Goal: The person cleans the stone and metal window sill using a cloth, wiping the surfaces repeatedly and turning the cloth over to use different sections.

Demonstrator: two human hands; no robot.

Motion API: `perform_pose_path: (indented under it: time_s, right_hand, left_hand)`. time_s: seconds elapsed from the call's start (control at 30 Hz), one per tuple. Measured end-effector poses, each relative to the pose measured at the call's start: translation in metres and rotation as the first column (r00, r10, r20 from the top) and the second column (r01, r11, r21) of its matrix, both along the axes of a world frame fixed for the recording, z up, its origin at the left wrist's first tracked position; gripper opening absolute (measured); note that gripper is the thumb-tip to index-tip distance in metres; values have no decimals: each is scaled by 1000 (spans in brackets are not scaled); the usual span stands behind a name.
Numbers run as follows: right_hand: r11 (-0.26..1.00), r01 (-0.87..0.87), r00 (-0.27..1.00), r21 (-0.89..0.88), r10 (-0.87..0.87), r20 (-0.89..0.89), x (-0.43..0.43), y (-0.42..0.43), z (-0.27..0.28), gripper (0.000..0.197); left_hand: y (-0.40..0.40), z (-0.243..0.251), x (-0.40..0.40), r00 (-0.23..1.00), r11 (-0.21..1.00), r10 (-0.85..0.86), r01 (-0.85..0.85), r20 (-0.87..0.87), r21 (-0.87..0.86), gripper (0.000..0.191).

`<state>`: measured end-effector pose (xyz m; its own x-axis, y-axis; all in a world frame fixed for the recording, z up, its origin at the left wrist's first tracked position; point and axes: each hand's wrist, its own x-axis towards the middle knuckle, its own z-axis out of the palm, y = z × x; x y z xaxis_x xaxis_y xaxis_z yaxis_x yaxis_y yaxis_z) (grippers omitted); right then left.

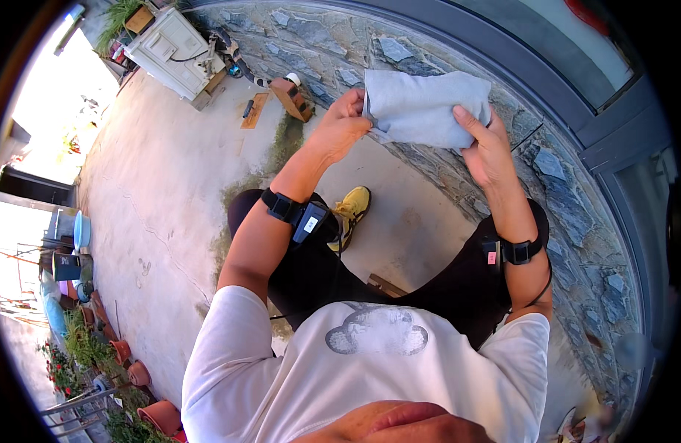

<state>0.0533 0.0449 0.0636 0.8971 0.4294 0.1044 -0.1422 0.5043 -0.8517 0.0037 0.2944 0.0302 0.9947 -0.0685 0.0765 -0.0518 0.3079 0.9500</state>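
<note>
A light grey-blue cloth (423,108), folded into a rough rectangle, is stretched between my two hands in front of the stone wall. My left hand (343,124) pinches its left edge between thumb and fingers. At the right end, my right hand (487,141) holds the cloth with the thumb on top and the fingers behind it, partly hidden. Both forearms wear black straps with small devices. Below the cloth are my black-trousered knees and one yellow shoe (352,210) on the concrete floor.
A stone-faced wall (562,205) with a grey frame above runs along the right. A white outdoor unit (171,52), a brick (290,98) and a small board (254,111) are at the upper left. Potted plants (160,416) line the lower left.
</note>
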Motion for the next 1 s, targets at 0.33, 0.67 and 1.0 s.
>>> perform_pose_path:
  time_s: [0.33,0.67,1.0]
  right_hand:
    - [976,109,991,-190,-93,93,-6,16,19,41]
    - [973,25,987,-231,12,160,-9,54,62,41]
    - [941,-244,968,-235,221,-121,13,79,-27,49]
  left_hand:
    - [-6,-16,16,836,826,-426,203,-347,-526,51]
    - [9,15,4,975,777,-92,-56,-201,-627,74]
    - [49,5,-46,926,922,-149,3,-347,-388,53]
